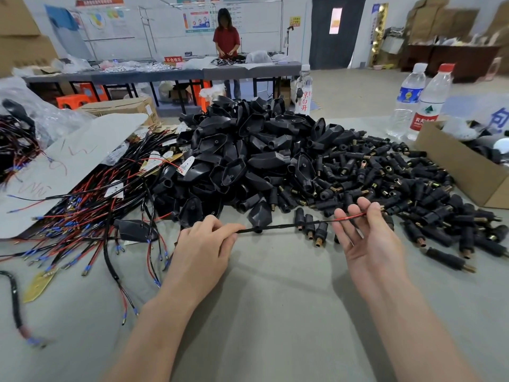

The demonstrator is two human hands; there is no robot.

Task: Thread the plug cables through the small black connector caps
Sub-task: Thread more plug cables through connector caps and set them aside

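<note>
Stretched level at centre: black plug cable [275, 228], red and black wires bared at 3 o'clock end. Heaped loose toward 2 o'clock: small black brass-tipped connector caps [399, 188].

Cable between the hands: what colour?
The cable is black, ending in red and black wires; head view.

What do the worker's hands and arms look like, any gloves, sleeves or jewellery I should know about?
Both are bare. The left hand and right hand wear no gloves, and no ring shows on the fingers. The forearms run uncovered to the picture's lower edge, with no sleeve, watch or wristband in view.
</note>
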